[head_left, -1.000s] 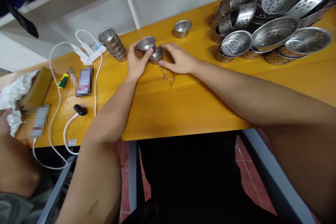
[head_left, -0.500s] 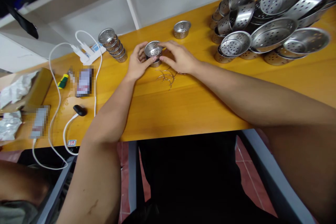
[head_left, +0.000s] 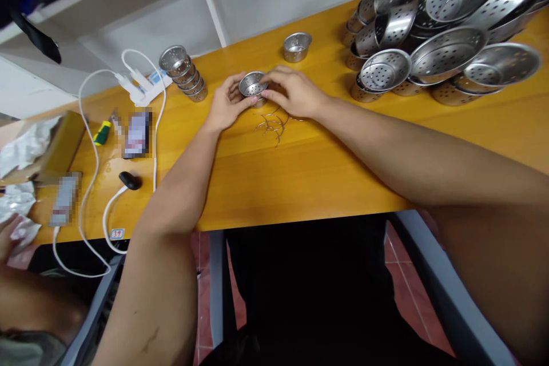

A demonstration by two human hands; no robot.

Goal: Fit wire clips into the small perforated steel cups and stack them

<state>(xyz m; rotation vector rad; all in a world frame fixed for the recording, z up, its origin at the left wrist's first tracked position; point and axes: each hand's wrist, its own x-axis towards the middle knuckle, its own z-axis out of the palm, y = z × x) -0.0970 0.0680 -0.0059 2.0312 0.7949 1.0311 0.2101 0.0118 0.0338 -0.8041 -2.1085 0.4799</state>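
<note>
A small perforated metal cup [head_left: 252,87] sits between my hands over the table, its mouth tilted up towards me. My left hand [head_left: 226,104] curls around its left side, thumb along the front. At the right rim, my right hand [head_left: 295,91] has its thumb and bent fingers closed on the edge, fingertips reaching over the opening. Under the rim a narrower metal part shows; whether it is a second cup nested below I cannot tell. Several thin curved wires [head_left: 271,124] lie on the wood just in front of the cup.
Nested cups [head_left: 189,75] lean at the left, by a white power strip [head_left: 148,88]. A single cup [head_left: 297,47] stands behind. Larger perforated metal containers [head_left: 450,51] are piled right. Phones, cables and a green-yellow tool [head_left: 102,133] lie left. Another person's hand [head_left: 8,235] touches plastic bags.
The upper cup has dropped lower between my hands, and less shows beneath it. My right fingers have shifted over its rim. At the far left, another person's hand has come into view.
</note>
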